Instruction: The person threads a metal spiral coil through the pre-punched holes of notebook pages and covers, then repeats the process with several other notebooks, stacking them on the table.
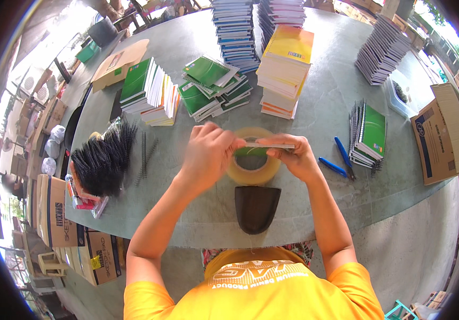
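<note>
Pinching a thin notebook [253,144] over the tape roll [253,177], the right hand [298,158] has closed fingers; the left hand [209,151], blurred, curls its fingers at the notebook's left end, grip unclear. Blue-handled pliers [342,150] lie right of the roll.

An open cardboard box [433,141] stands at the right edge of the grey table [314,213], and a cut-open carton [106,79] lies at its far left. A dark brown piece [257,209] with a rounded end lies by the near edge. Below on the left sit two closed cartons [52,210] beside a small wooden stool [52,264]; farther back are pale bundles [57,133] and a green bin [86,52]
</note>
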